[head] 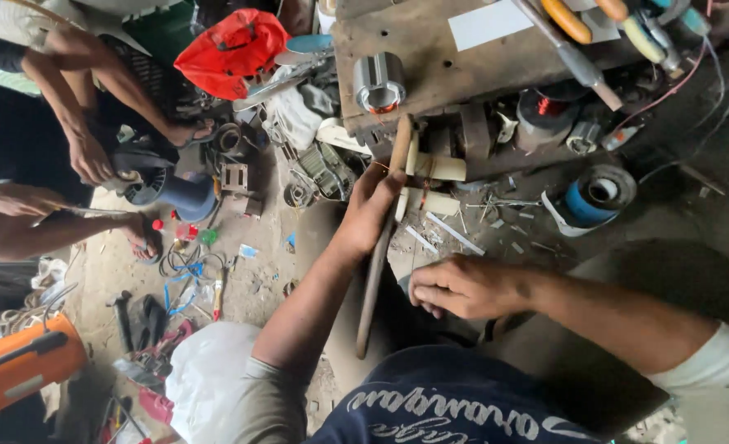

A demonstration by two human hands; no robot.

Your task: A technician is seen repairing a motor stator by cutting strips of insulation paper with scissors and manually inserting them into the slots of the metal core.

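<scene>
The left hand (370, 207) grips a long brown wooden stick (383, 238) leaning against the scarred wooden worktop (430, 70); the right hand (463, 286) curls closed nearby; a grey metal cylinder (378, 80) stands above; another person's hands (93, 160) work at left.

Soft daylight, dim right side, edges perhaps warped.

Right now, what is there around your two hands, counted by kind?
Hands of my own: 2, left hand on the wooden stick, right hand closed near it
Wooden sticks: 1
Metal motor cores: 1, the metal cylinder on the wooden bench
Blue tape rolls: 1, the blue roll
Red bags: 1, the red bag
Total: 6
</scene>
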